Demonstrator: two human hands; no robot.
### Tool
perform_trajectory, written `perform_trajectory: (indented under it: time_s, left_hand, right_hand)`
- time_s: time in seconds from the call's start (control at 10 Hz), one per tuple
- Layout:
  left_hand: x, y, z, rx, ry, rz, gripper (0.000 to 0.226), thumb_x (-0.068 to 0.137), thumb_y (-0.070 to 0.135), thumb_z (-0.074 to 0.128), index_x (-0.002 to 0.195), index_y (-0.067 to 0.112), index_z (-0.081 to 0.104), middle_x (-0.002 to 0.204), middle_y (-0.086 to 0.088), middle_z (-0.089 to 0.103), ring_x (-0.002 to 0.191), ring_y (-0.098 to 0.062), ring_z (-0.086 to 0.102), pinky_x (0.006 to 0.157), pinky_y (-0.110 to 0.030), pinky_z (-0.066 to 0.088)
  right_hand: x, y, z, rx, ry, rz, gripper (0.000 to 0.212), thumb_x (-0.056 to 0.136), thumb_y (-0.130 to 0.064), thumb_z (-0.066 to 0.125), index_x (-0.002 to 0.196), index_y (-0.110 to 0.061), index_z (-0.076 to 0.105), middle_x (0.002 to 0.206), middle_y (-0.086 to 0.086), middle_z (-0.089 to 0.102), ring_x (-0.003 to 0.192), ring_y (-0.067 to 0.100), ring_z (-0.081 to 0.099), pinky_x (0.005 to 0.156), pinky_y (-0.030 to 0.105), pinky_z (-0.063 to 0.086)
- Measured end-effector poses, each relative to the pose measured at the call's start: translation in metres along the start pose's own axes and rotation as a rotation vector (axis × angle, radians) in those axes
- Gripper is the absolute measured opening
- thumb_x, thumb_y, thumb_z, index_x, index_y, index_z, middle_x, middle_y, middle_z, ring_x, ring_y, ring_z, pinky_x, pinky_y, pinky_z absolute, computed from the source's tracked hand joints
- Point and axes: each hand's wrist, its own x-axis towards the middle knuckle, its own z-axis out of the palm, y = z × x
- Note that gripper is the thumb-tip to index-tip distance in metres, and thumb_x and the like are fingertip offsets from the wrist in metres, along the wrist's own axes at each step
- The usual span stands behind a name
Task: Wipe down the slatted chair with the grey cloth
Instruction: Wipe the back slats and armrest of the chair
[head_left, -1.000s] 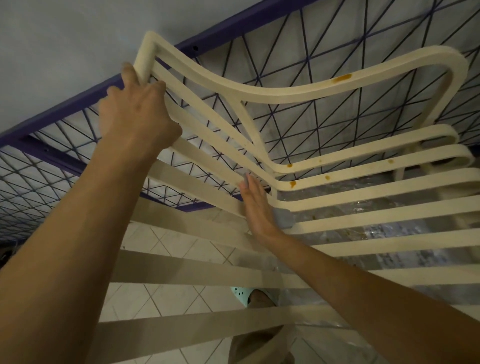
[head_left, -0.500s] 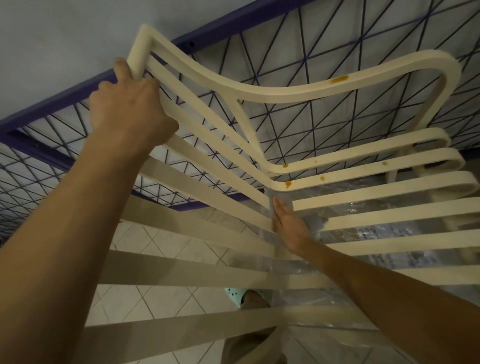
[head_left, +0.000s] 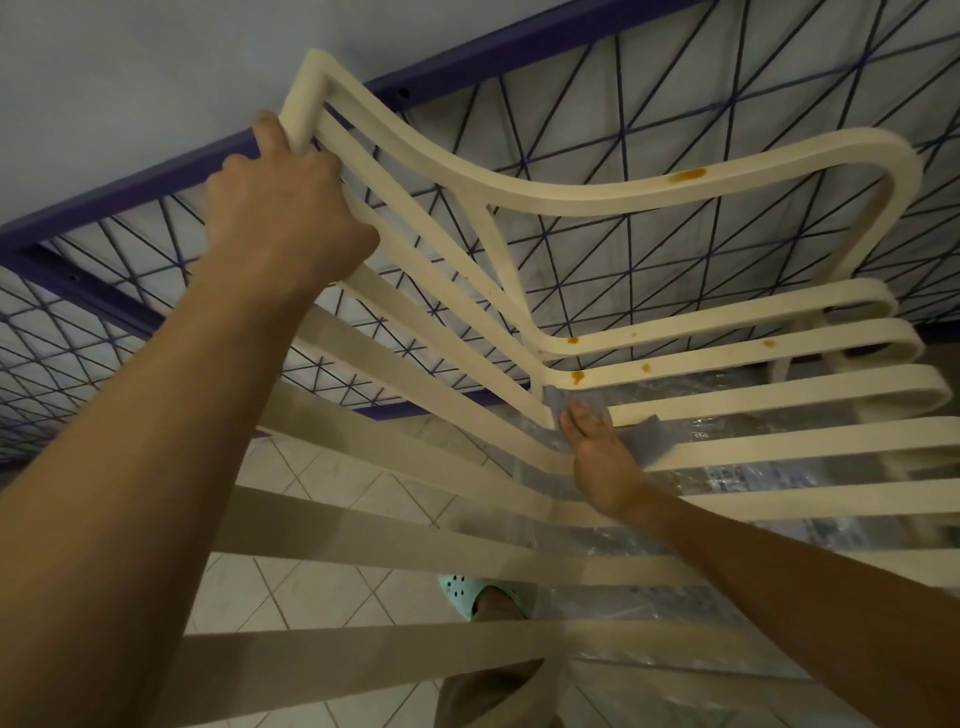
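With left hand (head_left: 283, 208) gripping chair (head_left: 571, 200) corner, upper left — press cloth (head_left: 641, 436) flat under straight-fingered right hand (head_left: 605, 462), along slat (head_left: 753, 397) toward stains (head_left: 577, 376).

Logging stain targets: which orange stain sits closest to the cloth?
The large stain directly above the grey cloth, by its top edge; the others lie farther right or higher up.

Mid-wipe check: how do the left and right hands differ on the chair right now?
The left hand grips the top corner of the chair with curled fingers; the right hand presses flat, fingers straight. The left hand holds no cloth; the right hand pins the grey cloth on a slat. Both touch the chair.
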Motion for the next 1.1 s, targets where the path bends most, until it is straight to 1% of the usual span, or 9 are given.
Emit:
perform_trajectory:
  time_s: [0.1, 0.2, 0.3, 0.4, 0.6, 0.7, 0.8, 0.9, 1.1]
  left_hand:
    - [0.000, 0.001, 0.000, -0.015, 0.007, -0.003, 0.057, 0.088, 0.042, 0.062, 0.134, 0.011, 0.048, 0.141, -0.019, 0.029, 0.100, -0.042, 0.051, 0.087, -0.051, 0.046]
    - [0.000, 0.002, -0.002, -0.059, 0.045, -0.016, 0.060, 0.094, 0.054, 0.044, 0.137, 0.012, 0.043, 0.142, -0.019, 0.032, 0.102, -0.045, 0.053, 0.086, -0.051, 0.046]
    - [0.002, 0.002, -0.003, -0.108, 0.076, -0.023, 0.064, 0.097, 0.056, 0.032, 0.146, 0.014, 0.030, 0.145, -0.019, 0.033, 0.105, -0.046, 0.053, 0.086, -0.051, 0.046]
    - [0.002, 0.002, -0.004, -0.142, 0.089, -0.021, 0.065, 0.098, 0.057, 0.027, 0.148, 0.015, 0.025, 0.143, -0.019, 0.035, 0.106, -0.045, 0.053, 0.087, -0.051, 0.045]
    - [0.000, 0.003, -0.006, -0.173, 0.068, -0.022, 0.065, 0.098, 0.059, 0.023, 0.147, 0.016, 0.027, 0.142, -0.018, 0.038, 0.109, -0.045, 0.053, 0.088, -0.051, 0.044]
    - [0.002, -0.003, -0.012, -0.281, 0.065, -0.054, 0.057, 0.099, 0.052, 0.028, 0.141, 0.015, 0.039, 0.123, -0.015, 0.051, 0.102, -0.040, 0.056, 0.086, -0.050, 0.045]
    - [0.004, -0.016, -0.018, -0.599, 0.027, -0.217, 0.043, 0.100, 0.040, 0.037, 0.138, 0.023, 0.047, 0.107, -0.007, 0.054, 0.090, -0.032, 0.061, 0.085, -0.050, 0.055]
    - [0.003, -0.017, -0.021, -0.636, -0.002, -0.247, 0.042, 0.101, 0.026, 0.041, 0.143, 0.028, 0.043, 0.123, -0.013, 0.056, 0.089, -0.034, 0.064, 0.084, -0.052, 0.056]
    - [0.003, -0.015, -0.021, -0.660, 0.014, -0.220, 0.046, 0.098, 0.014, 0.043, 0.143, 0.025, 0.043, 0.130, -0.018, 0.053, 0.091, -0.036, 0.063, 0.076, -0.048, 0.058]
  right_hand:
    - [0.005, -0.023, 0.000, 0.011, -0.063, -0.007, 0.069, 0.097, -0.001, 0.046, 0.154, -0.005, 0.008, 0.162, 0.014, 0.006, 0.150, 0.027, 0.007, 0.122, 0.034, 0.011]
    - [0.011, -0.040, -0.006, 0.237, 0.006, -0.030, 0.067, 0.097, -0.059, 0.032, 0.146, -0.014, 0.038, 0.140, 0.010, 0.047, 0.135, 0.022, 0.038, 0.117, 0.034, 0.025]
    - [0.003, -0.060, -0.026, 0.156, 0.079, -0.078, 0.059, 0.101, -0.032, 0.039, 0.151, -0.004, 0.026, 0.156, 0.014, 0.029, 0.143, 0.030, 0.027, 0.116, 0.034, 0.021]
    - [0.002, -0.073, -0.034, 0.511, 0.155, -0.017, 0.064, 0.090, 0.014, 0.042, 0.150, -0.001, 0.025, 0.159, 0.014, 0.022, 0.148, 0.029, 0.019, 0.118, 0.030, 0.017]
    - [-0.003, -0.126, -0.069, 0.879, 0.240, -0.172, 0.075, 0.088, 0.018, 0.045, 0.153, -0.013, 0.023, 0.162, -0.004, 0.011, 0.147, 0.005, 0.007, 0.117, 0.014, 0.006]
    - [0.000, -0.149, -0.093, 0.958, 0.233, -0.265, 0.070, 0.089, 0.017, 0.045, 0.151, -0.011, 0.029, 0.161, -0.001, 0.017, 0.147, 0.006, 0.012, 0.115, 0.012, 0.007]
    - [0.004, -0.172, -0.122, 0.971, 0.235, -0.352, 0.064, 0.091, 0.016, 0.044, 0.149, -0.009, 0.035, 0.160, 0.002, 0.022, 0.147, 0.009, 0.016, 0.113, 0.007, 0.009]
    - [0.007, -0.191, -0.141, 0.943, 0.248, -0.442, 0.066, 0.088, 0.019, 0.041, 0.149, -0.006, 0.034, 0.160, 0.005, 0.021, 0.148, 0.014, 0.014, 0.115, 0.011, 0.007]
    - [0.007, -0.196, -0.139, 0.868, 0.335, -0.497, 0.070, 0.087, 0.019, 0.040, 0.152, -0.008, 0.028, 0.162, 0.006, 0.016, 0.149, 0.016, 0.013, 0.111, 0.003, 0.004]
